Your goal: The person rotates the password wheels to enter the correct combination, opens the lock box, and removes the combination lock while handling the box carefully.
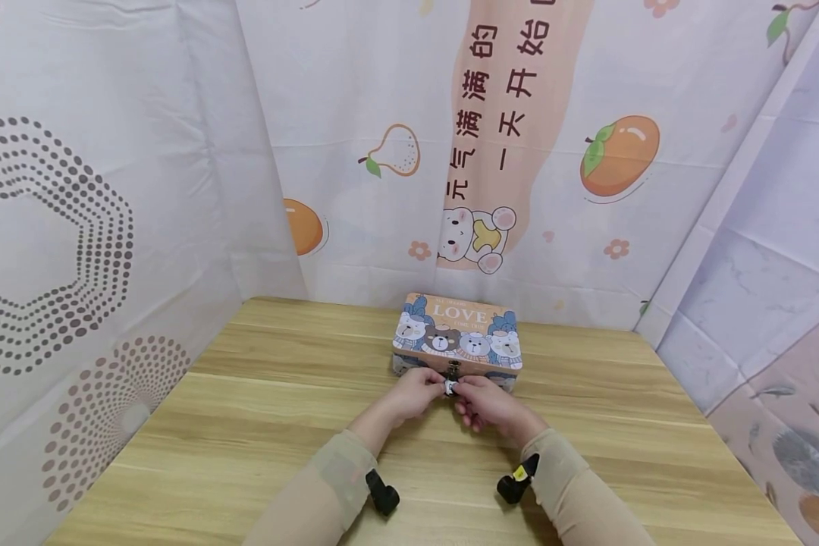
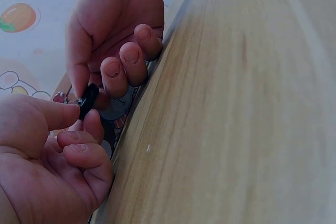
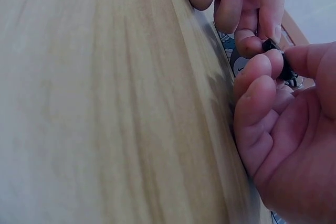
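1. The small lock [image 1: 450, 387], or so its shape suggests, is at the front of the box [image 1: 460, 334], just below the clasp [image 1: 453, 369] and between the person's two hands. The head view shows a pale face on it; the wrist views show a black side. Whether it is hooked through the clasp cannot be told, since fingers cover much of it.
2. The step in hand appears to be working the small lock at the box's front, with the lid down. The next move seems to call for small finger motions: one hand steadying the piece, the other turning or pulling it, without dragging the box.
3. The left hand [image 1: 415, 393], before the box and left of its clasp, has its grip closed to a pinch, thumb and fingertip clamped on the small lock.
4. The right hand [image 1: 493, 403], right of the clasp, pinches the same piece from its own side; its other fingers curl loosely beneath. Both grips are only as wide as the piece.
5. The box stands on the bench [image 1: 280, 409], lettering on its lid; the printed curtain [image 1: 355, 83] hangs behind it.
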`<state>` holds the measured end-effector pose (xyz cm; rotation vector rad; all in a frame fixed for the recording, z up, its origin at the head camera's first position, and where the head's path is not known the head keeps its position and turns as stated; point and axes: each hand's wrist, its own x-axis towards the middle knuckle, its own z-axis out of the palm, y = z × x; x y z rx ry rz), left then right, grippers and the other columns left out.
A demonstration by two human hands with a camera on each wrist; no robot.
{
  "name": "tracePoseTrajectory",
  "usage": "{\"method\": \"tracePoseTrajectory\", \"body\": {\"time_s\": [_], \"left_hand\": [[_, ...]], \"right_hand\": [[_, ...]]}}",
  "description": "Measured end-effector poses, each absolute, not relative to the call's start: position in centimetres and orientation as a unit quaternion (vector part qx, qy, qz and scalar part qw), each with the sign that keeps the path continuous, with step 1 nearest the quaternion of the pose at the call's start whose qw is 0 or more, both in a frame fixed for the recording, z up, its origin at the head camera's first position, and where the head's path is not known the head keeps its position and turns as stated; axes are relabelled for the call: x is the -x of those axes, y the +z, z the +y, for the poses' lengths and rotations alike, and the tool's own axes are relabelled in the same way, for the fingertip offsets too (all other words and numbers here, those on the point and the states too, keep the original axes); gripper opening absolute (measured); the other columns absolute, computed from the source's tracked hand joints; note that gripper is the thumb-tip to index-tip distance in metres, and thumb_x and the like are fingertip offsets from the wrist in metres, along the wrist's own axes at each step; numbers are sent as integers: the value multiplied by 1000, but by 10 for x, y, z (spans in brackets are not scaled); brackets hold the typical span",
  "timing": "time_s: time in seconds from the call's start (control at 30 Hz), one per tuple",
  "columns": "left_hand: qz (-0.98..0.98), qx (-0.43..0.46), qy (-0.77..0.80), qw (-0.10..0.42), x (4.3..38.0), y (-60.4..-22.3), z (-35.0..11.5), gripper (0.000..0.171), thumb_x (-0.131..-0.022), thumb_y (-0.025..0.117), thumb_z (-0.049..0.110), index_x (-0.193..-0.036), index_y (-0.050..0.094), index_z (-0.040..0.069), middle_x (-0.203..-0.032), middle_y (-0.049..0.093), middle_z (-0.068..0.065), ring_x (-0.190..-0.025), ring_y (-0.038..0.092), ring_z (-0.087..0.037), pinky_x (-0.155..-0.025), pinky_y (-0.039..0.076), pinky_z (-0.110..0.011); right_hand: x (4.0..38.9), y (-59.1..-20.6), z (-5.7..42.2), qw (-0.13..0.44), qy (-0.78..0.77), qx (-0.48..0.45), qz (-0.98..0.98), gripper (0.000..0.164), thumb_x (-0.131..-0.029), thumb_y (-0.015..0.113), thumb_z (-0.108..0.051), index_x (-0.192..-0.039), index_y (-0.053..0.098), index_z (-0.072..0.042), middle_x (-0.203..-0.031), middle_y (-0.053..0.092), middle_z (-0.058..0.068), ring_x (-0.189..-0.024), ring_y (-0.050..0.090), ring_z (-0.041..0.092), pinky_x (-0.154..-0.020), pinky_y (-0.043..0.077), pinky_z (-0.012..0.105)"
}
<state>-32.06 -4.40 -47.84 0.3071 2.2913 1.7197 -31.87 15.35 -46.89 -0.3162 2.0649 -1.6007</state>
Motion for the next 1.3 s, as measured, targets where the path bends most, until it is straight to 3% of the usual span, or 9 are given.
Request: {"method": "tracePoseTrajectory", "body": {"time_s": [1.3], "left_hand": [[788,-106,592,131,319,-476,-45,13,-102,58,10,-107,65,1,-90,64,-5,-48,40,-10,-43,35,-22]], "right_hand": [[322,-470,154,257,-575,130,766,28,-109,42,-23,-112,55,1,-73,52,4,-57,53,16,-50,45,27]]}}
